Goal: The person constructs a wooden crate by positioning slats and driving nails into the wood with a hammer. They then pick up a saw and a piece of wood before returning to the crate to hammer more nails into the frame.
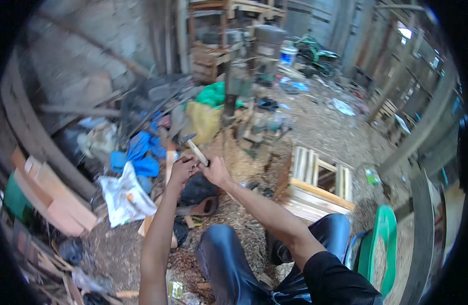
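My right hand (216, 172) is closed around the pale wooden handle of a hammer (197, 151). The hammer's dark head points up and to the left. Beside it, close to the handle, my left hand (183, 170) has its fingers drawn together in a pinch; whatever may be in them is too small to make out. Below the hands lie a dark bag-like thing (199, 188) and a brown wooden piece shaped like a saw handle (207, 206). A pale wooden strip (170, 161) stands just left of my left hand.
A slatted wooden crate (320, 185) stands right of my knees, near a green plastic chair (379, 244). Planks (56, 195) lean at the left. A white sack (126, 195), blue cloth (138, 155) and a yellow sack (202, 122) lie on the shavings-covered ground.
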Available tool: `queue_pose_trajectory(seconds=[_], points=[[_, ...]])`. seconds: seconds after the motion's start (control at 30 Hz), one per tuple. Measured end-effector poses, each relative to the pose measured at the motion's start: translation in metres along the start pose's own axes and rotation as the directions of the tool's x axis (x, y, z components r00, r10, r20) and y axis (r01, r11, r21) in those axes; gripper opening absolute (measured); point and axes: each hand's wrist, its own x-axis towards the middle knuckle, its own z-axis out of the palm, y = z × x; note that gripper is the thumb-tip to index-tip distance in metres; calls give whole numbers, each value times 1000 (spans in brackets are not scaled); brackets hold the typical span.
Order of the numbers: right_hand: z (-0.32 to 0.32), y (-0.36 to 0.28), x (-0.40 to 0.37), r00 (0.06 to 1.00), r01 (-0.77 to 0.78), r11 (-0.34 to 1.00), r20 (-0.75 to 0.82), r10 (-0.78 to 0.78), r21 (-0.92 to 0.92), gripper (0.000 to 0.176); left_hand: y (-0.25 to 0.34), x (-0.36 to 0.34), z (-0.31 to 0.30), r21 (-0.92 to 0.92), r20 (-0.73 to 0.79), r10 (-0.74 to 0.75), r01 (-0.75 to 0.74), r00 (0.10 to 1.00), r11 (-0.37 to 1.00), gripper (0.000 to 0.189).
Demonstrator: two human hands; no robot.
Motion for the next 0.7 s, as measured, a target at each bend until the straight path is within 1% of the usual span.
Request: queue_pose_trajectory(seconds=[0.03, 0.07, 0.1, 0.17, 0.2, 0.23, 0.27, 0.3, 0.37, 0.43, 0.5, 0.57, 0.6, 0.67, 0.7], points=[[-28, -8, 3, 997, 22, 1000, -72, -21, 1, 25, 14, 1, 40, 39, -16, 71, -70, 997, 997, 13], [-59, -13, -1, 992, -59, 997, -108, 63, 42, 27, 23, 5, 72, 115, 55, 125, -130, 991, 985, 14], [-86, -14, -4, 983, -67, 998, -169, 69, 21, 28, 28, 7, 101, 186, 125, 166, -188, 978, 964, 15], [-135, -7, -11, 956, -93, 996, -278, 88, -6, 29, 36, 1, 163, 240, 184, 135, -177, 974, 955, 15], [-159, 6, -15, 953, -63, 996, -300, 40, -68, 29, 38, 3, 192, 270, 211, 119, -175, 970, 947, 14], [-183, 17, -22, 949, -40, 991, -316, -2, -126, 30, 29, 15, 213, 286, 291, 105, -191, 951, 939, 15], [-203, 29, -31, 942, -130, 990, -319, 105, -57, 30, 13, 28, 230, 300, 362, 82, -199, 929, 933, 15], [-227, 36, -38, 945, -147, 987, -303, 122, -61, 31, 5, 38, 249, 302, 430, 82, -229, 899, 926, 16], [-272, 41, -66, 922, -291, 957, -267, 282, 6, 29, -13, 35, 296, 341, 414, 67, -223, 908, 913, 14], [-302, 75, -95, 894, -371, 924, -304, 329, -90, 31, -47, 38, 331, 360, 339, 86, -213, 937, 908, 13], [-317, 112, -133, 822, -516, 836, -382, 422, -186, 33, -90, 46, 352, 440, 333, 85, -234, 939, 867, 12], [-333, 112, -174, 691, -681, 730, -387, 610, -66, 36, -121, 31, 375, 566, 297, 25, -197, 955, 800, 13], [-334, 123, -189, 658, -711, 701, -408, 633, -60, 35, -149, 33, 374, 553, 353, 87, -283, 932, 784, 14], [-326, 147, -214, 581, -773, 633, -444, 682, -39, 35, -192, 30, 374, 536, 363, 79, -278, 928, 797, 14], [-325, 148, -224, 603, -756, 654, -418, 679, -29, 34, -205, 23, 375, 525, 370, 71, -271, 926, 807, 14]])
